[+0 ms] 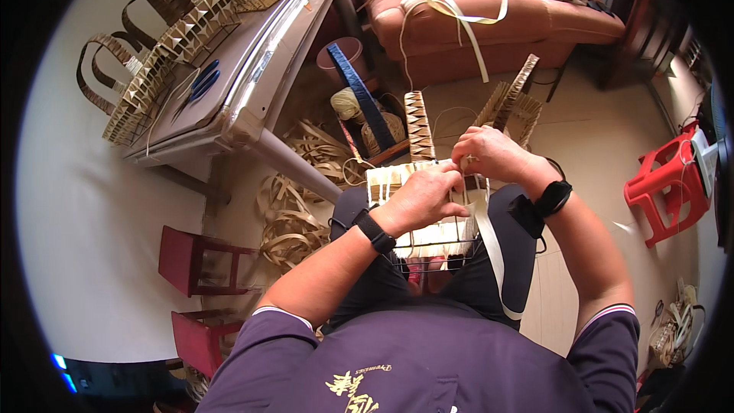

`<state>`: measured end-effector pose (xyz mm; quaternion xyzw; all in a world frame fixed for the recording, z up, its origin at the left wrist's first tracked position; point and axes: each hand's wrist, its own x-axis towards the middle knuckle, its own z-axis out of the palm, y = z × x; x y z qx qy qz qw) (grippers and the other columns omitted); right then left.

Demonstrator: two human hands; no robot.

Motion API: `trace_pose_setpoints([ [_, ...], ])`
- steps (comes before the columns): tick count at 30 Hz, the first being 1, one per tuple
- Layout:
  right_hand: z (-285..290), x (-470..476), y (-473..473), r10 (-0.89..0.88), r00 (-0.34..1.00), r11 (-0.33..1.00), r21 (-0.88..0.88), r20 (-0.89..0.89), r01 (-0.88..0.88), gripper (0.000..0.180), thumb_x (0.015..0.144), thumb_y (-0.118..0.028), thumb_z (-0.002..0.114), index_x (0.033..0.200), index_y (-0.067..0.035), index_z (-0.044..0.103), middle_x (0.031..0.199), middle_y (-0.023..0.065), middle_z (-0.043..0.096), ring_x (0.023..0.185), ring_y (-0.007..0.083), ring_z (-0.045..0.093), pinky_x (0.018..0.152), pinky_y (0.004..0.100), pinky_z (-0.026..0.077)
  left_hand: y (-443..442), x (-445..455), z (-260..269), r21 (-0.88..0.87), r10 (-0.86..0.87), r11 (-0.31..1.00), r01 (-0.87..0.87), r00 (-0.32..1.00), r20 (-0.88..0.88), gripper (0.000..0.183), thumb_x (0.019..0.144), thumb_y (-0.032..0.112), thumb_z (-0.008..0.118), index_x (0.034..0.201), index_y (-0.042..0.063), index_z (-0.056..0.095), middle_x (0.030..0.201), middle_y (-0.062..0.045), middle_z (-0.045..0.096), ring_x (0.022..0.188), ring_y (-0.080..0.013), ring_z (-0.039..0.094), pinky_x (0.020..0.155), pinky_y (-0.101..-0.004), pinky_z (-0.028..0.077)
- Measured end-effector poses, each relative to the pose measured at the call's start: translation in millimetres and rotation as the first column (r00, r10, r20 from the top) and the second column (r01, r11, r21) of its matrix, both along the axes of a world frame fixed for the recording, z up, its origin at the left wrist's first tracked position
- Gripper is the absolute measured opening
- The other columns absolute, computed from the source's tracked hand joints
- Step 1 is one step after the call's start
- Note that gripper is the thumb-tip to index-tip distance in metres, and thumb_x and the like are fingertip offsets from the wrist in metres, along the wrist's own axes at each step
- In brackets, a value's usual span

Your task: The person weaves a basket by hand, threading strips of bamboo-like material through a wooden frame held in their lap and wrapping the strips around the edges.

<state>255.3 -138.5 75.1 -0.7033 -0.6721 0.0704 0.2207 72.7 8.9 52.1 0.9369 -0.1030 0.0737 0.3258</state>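
A partly woven basket [390, 180] with a dark wire frame rests between my knees. Cream strips cover part of its sides, and its handle [420, 126] is wrapped in a brown and cream zigzag. My left hand [421, 198] lies over the near side, fingertips at the rim and thumb apart; what they grip is hidden. My right hand [490, 152] is bent over the rim just right of the handle, its fingers pinched close to the left fingertips. A flat cream strip [494, 252] runs from below my hands down over my right thigh.
Left is a table [246, 109] with several handled baskets [166, 49] and blue-handled scissors [203, 83]. Loose strips [295, 223] cover the floor there. Ahead stand another basket [524, 109], a blue-wrapped handle [361, 97] and a strip-strewn sofa [476, 17]. A red stool [668, 183] stands right.
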Motion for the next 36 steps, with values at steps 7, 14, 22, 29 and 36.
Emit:
trace_pose_setpoints([
  [7, 0, 4, 8, -0.049, 0.984, 0.999, 0.002, -0.172, 0.05, 0.004, 0.079, -0.006, 0.072, 0.08, -0.004, 0.068, 0.084, 0.013, 0.07, 0.087, 0.0371, 0.067, 0.079, 0.0466, 0.055, -4, -6, 8, -0.023, 0.031, 0.999, -0.032, 0.999, -0.018, 0.03, 0.089, 0.033, 0.082, 0.093, 0.005, 0.073, 0.115, -0.011, 0.068, 0.105, -0.0345, 0.068, 0.09, -0.0443, 0.056],
  [14, 4, -5, 6, -0.351, 0.936, 0.934, 0.06, -0.025, 0.352, 0.005, 0.079, -0.003, 0.067, 0.081, -0.006, 0.064, 0.089, 0.0114, 0.07, 0.084, 0.0384, 0.068, 0.073, 0.0471, 0.054, -19, -7, 8, 0.083, 0.145, 0.985, -0.149, 0.988, 0.051, 0.025, 0.093, 0.028, 0.077, 0.086, 0.004, 0.072, 0.101, -0.01, 0.068, 0.089, -0.0333, 0.071, 0.078, -0.0463, 0.056],
  [22, 1, 1, 4, 0.006, 1.0, 1.0, -0.014, -0.008, -0.007, 0.011, 0.076, -0.015, 0.08, 0.079, -0.013, 0.07, 0.089, 0.0002, 0.069, 0.101, 0.0241, 0.065, 0.096, 0.0408, 0.047, -28, -12, 11, 0.086, 0.212, 0.972, -0.217, 0.975, 0.058, 0.023, 0.095, 0.027, 0.077, 0.1, 0.006, 0.068, 0.104, -0.011, 0.068, 0.091, -0.0343, 0.07, 0.076, -0.0467, 0.055],
  [29, -10, -11, 7, -0.172, 0.981, 0.98, 0.114, 0.093, 0.162, 0.012, 0.075, -0.011, 0.079, 0.078, -0.011, 0.067, 0.089, 0.0034, 0.068, 0.094, 0.0257, 0.066, 0.093, 0.0403, 0.048, -29, -19, 5, 0.118, 0.224, 0.965, -0.233, 0.971, 0.083, 0.028, 0.095, 0.027, 0.076, 0.113, 0.007, 0.068, 0.105, -0.014, 0.068, 0.095, -0.0368, 0.069, 0.079, -0.0471, 0.055],
  [36, -32, -5, -25, -0.298, 0.49, 0.862, -0.01, -0.819, 0.508, 0.033, 0.096, -0.015, 0.078, 0.126, -0.003, 0.07, 0.106, 0.0043, 0.073, 0.092, 0.0093, 0.068, 0.082, 0.0293, 0.057, 9, -3, 32, -0.047, 0.164, 0.985, -0.165, 0.986, -0.013, 0.023, 0.094, 0.022, 0.078, 0.111, 0.006, 0.076, 0.105, -0.017, 0.076, 0.098, -0.0359, 0.074, 0.086, -0.0422, 0.058],
])
